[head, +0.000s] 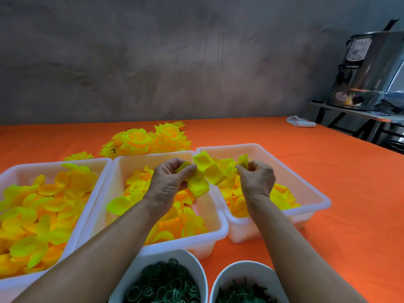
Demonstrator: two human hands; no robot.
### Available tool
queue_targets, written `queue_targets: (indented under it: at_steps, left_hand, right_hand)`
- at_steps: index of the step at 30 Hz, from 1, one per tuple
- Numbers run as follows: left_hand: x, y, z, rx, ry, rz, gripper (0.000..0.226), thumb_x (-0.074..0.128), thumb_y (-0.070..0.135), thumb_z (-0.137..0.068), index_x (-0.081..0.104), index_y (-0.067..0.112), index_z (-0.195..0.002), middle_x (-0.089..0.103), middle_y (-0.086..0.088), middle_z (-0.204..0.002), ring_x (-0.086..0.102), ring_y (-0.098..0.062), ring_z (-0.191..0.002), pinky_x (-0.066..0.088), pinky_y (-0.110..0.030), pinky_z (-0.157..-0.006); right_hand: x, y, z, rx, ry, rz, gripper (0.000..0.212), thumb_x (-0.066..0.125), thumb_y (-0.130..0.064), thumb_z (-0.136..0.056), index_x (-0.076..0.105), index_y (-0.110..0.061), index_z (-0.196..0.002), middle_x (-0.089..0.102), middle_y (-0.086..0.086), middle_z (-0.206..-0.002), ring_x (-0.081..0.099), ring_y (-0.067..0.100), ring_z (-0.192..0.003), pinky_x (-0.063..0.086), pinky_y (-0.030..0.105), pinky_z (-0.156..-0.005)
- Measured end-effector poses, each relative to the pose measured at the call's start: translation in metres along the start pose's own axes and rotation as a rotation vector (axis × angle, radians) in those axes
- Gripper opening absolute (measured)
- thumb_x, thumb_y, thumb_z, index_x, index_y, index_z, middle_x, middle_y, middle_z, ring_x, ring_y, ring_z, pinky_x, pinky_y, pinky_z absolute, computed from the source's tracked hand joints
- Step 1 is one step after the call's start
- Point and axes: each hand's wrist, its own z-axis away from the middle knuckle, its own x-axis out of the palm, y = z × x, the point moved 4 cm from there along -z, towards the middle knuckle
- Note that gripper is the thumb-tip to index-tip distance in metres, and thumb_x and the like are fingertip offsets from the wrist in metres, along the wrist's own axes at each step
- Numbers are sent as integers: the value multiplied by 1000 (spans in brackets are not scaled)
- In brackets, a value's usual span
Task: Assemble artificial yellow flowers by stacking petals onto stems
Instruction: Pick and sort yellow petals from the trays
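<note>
Orange table (328,193), three white bins (209,224) of loose yellow petals, finished flowers (150,138) behind. Left hand (169,182) and right hand (258,178) raised over middle and right bins, each pinching one end of petal piece (207,171).

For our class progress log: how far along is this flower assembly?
Done: a pile of finished yellow flowers lies behind the tubs. In hand: left hand and right hand both pinch a yellow petal piece. Left: three tubs of petals, plus green rings.
</note>
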Motion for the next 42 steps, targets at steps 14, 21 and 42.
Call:
queue_targets:
  at_steps: [14,21,42]
  left_hand:
    - [2,3,1,4,3,13,3,62,7,-84,62,9,-83,68,3,-66,65,-13,-64,56,-30,-58]
    - [-1,2,2,1,32,-22,3,63,7,-84,64,9,-83,66,-3,-73,64,-17,-69,54,-28,-57]
    - [3,0,3,-13,-34,-173,22,73,7,-76,65,15,-95,71,-4,-85,63,-11,-71,48,-23,-52]
  right_hand:
    - [4,-24,12,-228,-103,-89,25,63,-32,-89,77,-16,-76,72,2,-80,61,19,-95,42,30,-84]
    - [23,-27,30,-179,-679,-402,7,68,-4,-81,72,1,-82,59,0,-61,48,1,-54,41,14,-53]
    - [26,-21,26,-175,-621,-419,40,84,-10,-64,46,-14,-52,38,6,-61,35,16,-60,31,25,-52]
